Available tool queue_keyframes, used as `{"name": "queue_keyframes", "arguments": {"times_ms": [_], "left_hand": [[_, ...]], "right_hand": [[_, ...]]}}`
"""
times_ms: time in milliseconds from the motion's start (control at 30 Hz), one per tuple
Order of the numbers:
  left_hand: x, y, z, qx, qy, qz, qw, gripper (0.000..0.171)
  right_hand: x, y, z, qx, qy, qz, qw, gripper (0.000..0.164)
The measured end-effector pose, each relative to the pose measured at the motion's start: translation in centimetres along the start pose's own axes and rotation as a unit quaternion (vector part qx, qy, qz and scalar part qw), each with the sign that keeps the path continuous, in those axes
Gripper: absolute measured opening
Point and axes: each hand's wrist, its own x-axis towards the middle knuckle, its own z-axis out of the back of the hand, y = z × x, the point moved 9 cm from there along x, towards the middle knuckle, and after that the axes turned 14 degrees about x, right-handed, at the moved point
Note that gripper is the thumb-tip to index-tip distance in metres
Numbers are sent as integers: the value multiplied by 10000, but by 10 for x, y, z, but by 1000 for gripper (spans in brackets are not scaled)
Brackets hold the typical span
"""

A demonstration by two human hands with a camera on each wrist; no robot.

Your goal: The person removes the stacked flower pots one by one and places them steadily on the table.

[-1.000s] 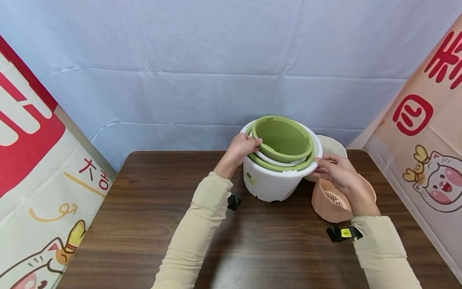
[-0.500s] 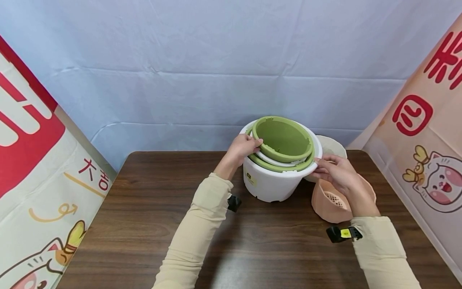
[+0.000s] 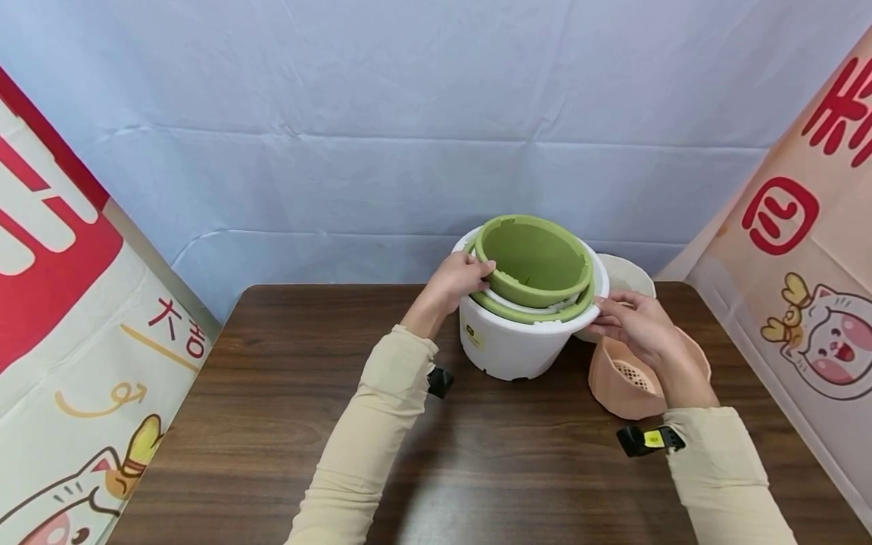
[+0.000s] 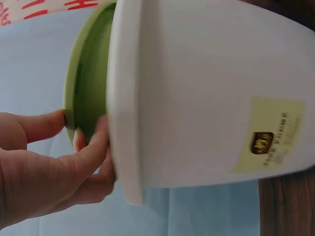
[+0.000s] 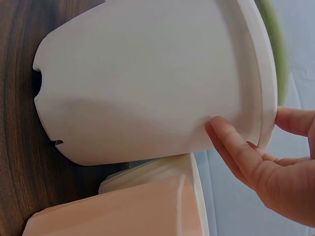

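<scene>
Several flowerpots stand nested in a stack in the head view. The outermost is a large white flowerpot (image 3: 511, 344), with a yellow label (image 4: 270, 135) on its side in the left wrist view. A green pot rim (image 3: 524, 313) and a white rim show inside it, and the small green flowerpot (image 3: 534, 253) sits tilted on top. My left hand (image 3: 455, 278) pinches the small green flowerpot's left rim, thumb on the rim and fingers below. My right hand (image 3: 635, 325) grips the right rim of the large white flowerpot, fingertips against its outer wall.
A peach-coloured flowerpot (image 3: 616, 393) with a perforated bottom stands at the right, partly behind my right forearm. Behind it is an off-white pot (image 3: 625, 274). All are on a brown wooden table (image 3: 286, 393) with pale cloth (image 3: 341, 182) behind and printed banners at both sides.
The small green flowerpot has risen very slightly at its far rim in the last half second. Both hands keep their grips and have hardly moved.
</scene>
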Motion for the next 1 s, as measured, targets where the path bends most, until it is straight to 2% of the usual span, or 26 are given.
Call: {"name": "queue_keyframes", "arguments": {"times_ms": [167, 633, 1000], "left_hand": [[0, -3, 1, -180, 27, -150, 9997, 29], [-2, 1, 1, -516, -197, -139, 9984, 25], [-2, 3, -2, -1293, -58, -47, 9916, 21]], "right_hand": [[0, 1, 0, -49, 31, 12, 10000, 21], [-1, 0, -1, 51, 26, 10, 10000, 21], [-1, 0, 0, 31, 20, 12, 10000, 21]]}}
